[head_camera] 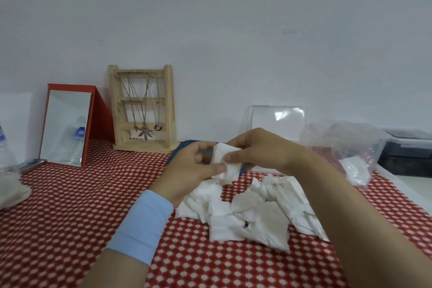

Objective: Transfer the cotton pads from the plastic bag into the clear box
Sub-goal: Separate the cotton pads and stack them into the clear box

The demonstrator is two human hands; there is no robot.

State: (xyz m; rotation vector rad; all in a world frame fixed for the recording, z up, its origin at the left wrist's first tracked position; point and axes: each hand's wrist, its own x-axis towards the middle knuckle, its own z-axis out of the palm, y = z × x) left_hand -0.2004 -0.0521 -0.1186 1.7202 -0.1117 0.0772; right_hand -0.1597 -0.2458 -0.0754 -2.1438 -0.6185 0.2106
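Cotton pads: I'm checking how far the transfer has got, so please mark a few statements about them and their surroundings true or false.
1. Both the left hand and the right hand hold a small stack of cotton pads. True.
2. The loose pile of pads lies inside the clear box. False: it lies on the red patterned cloth, in front of the box.
3. The plastic bag is completely empty. False: a few white pads still show inside it.
4. Necklaces hang on the wooden stand. True.
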